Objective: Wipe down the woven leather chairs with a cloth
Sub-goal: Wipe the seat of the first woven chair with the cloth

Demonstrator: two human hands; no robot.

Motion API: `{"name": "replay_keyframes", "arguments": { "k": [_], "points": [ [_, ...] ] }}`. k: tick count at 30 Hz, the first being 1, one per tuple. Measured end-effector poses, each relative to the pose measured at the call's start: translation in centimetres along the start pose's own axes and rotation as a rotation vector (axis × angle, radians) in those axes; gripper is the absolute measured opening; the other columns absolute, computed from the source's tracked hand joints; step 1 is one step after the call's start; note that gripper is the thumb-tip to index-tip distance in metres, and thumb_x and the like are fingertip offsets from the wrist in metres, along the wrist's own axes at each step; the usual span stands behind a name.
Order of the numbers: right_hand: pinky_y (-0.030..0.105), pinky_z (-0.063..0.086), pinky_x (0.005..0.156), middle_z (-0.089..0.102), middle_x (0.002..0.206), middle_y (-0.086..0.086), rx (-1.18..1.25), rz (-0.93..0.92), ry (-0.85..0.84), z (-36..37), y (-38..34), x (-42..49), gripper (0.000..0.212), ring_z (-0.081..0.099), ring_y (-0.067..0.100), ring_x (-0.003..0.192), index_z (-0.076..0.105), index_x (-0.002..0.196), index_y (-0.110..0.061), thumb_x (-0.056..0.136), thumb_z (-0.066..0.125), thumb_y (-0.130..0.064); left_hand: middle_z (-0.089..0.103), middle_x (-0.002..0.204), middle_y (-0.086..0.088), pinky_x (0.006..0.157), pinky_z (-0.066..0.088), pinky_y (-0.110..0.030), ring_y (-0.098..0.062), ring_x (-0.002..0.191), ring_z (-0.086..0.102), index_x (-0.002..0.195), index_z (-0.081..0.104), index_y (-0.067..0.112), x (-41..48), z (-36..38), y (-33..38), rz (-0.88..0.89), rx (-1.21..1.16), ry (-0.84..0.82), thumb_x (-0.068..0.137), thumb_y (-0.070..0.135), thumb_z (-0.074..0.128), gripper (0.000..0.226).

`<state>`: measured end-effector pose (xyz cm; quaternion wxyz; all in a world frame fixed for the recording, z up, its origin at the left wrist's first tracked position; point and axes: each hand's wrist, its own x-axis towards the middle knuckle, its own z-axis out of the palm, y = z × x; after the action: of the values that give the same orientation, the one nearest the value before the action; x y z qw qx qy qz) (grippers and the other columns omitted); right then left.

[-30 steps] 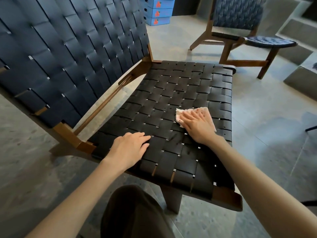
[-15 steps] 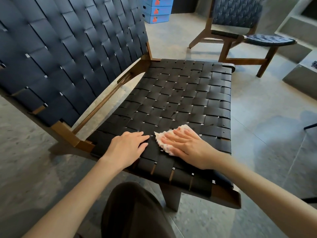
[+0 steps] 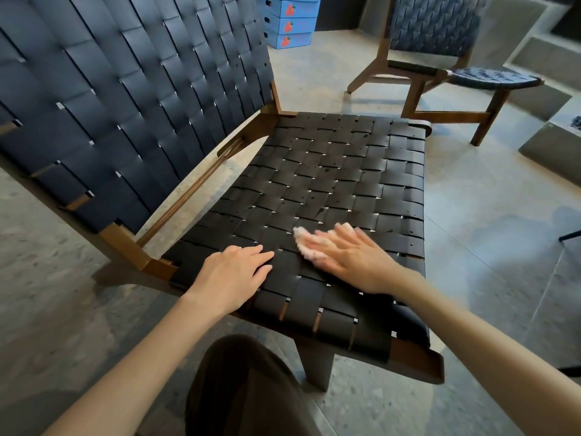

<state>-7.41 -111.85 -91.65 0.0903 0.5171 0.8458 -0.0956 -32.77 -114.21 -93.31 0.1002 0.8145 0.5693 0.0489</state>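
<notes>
A small white cloth (image 3: 306, 247) is being pressed onto the black woven leather chair seat (image 3: 330, 171) under the straight fingers of the right hand (image 3: 349, 259); the left hand (image 3: 232, 275) is being rested flat, released, just beside it. Left of it the dark woven backrest (image 3: 125, 99) is rising. Ahead, the seat is lying open to its far edge, with a second woven chair (image 3: 434, 33) standing well beyond.

The left hand (image 3: 234, 275) is laid on the seat (image 3: 330, 171) at 7 o'clock, the right hand (image 3: 349, 262) on the cloth (image 3: 303, 243) at 5. The backrest (image 3: 125, 105) is set at 9 o'clock, a second chair (image 3: 440, 58) at 1, boxes (image 3: 287, 23) at 12.
</notes>
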Motion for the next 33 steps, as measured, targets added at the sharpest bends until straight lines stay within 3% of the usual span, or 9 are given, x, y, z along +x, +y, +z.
{"name": "replay_keyframes", "arguments": {
  "k": [2,4,7,12,16,20,24,27,33],
  "points": [
    [0.047,-0.003,0.118,0.012,0.161,-0.013,0.04,0.17,-0.037,0.0,1.3,1.6,0.052,-0.003,0.021,0.149,0.01,0.149,-0.048,0.098,0.013,-0.059,0.039,0.15,0.014,0.1,0.045,-0.032,-0.01,0.134,0.043,0.145,0.036,0.039,-0.1,0.0,0.0,-0.003,-0.01,-0.003,0.102,0.045,0.033,0.044],
    [0.041,0.0,0.118,0.019,0.16,-0.006,0.081,0.208,-0.028,0.0,1.5,2.4,0.048,0.001,0.022,0.149,0.015,0.15,-0.045,0.102,0.019,-0.051,0.04,0.15,0.014,0.1,0.045,-0.032,-0.01,0.134,0.043,0.145,0.037,0.039,-0.1,0.1,-0.1,0.002,-0.002,0.004,0.102,0.045,0.033,0.044],
    [0.036,0.015,0.116,0.034,0.153,0.001,0.21,0.102,-0.089,-0.4,-0.2,1.0,0.044,0.016,0.021,0.146,0.03,0.146,-0.046,0.103,0.021,-0.047,0.039,0.15,0.015,0.1,0.047,-0.033,-0.01,0.133,0.043,0.145,0.037,0.04,-0.1,0.2,-0.3,0.007,-0.001,-0.001,0.102,0.046,0.032,0.044],
    [0.03,0.015,0.119,0.01,0.156,-0.027,0.268,-0.121,-0.106,-0.6,-4.0,-3.8,0.046,0.002,0.002,0.145,0.024,0.144,-0.053,0.099,0.017,-0.055,0.038,0.151,0.015,0.1,0.045,-0.033,-0.011,0.133,0.042,0.145,0.037,0.04,0.1,0.2,-0.5,0.013,-0.002,-0.018,0.102,0.047,0.033,0.044],
    [0.042,0.01,0.12,0.011,0.161,0.0,0.022,0.08,0.027,-0.6,0.6,-0.9,0.048,0.003,0.024,0.149,0.017,0.153,-0.031,0.105,0.021,-0.035,0.036,0.152,0.013,0.105,0.039,-0.033,-0.011,0.136,0.039,0.146,0.035,0.038,0.0,0.2,-0.3,0.021,0.01,-0.012,0.102,0.046,0.031,0.045],
    [0.041,0.004,0.118,0.009,0.162,-0.001,0.036,0.29,0.086,-0.2,3.5,1.4,0.048,-0.003,0.028,0.149,0.02,0.153,-0.031,0.105,0.019,-0.038,0.04,0.15,0.011,0.101,0.043,-0.033,-0.012,0.132,0.044,0.146,0.035,0.038,-0.1,0.1,-0.2,0.003,0.049,0.002,0.102,0.046,0.031,0.045],
    [0.031,0.018,0.117,0.024,0.158,-0.009,0.289,0.062,0.033,0.2,-1.7,-2.0,0.048,0.007,0.014,0.149,0.019,0.153,-0.034,0.105,0.028,-0.035,0.04,0.15,0.011,0.1,0.044,-0.033,-0.013,0.13,0.045,0.146,0.036,0.037,-0.1,0.1,-0.1,-0.005,0.058,-0.011,0.102,0.045,0.032,0.044],
    [0.026,0.008,0.12,0.012,0.16,-0.016,0.303,-0.136,-0.009,0.4,-2.6,-4.9,0.047,0.001,0.007,0.148,0.024,0.151,-0.035,0.106,0.031,-0.026,0.04,0.149,0.012,0.101,0.044,-0.031,-0.011,0.13,0.045,0.145,0.038,0.037,-0.1,0.2,0.3,-0.007,0.049,0.001,0.102,0.044,0.033,0.044],
    [0.045,0.006,0.118,0.009,0.162,0.003,0.049,0.377,0.156,-1.1,6.7,-1.5,0.053,0.001,0.032,0.148,0.018,0.154,-0.023,0.103,0.027,-0.011,0.043,0.148,0.01,0.104,0.04,-0.033,-0.012,0.131,0.045,0.145,0.039,0.036,0.1,0.1,1.6,-0.011,-0.02,0.046,0.102,0.042,0.037,0.044]
  ]
}}
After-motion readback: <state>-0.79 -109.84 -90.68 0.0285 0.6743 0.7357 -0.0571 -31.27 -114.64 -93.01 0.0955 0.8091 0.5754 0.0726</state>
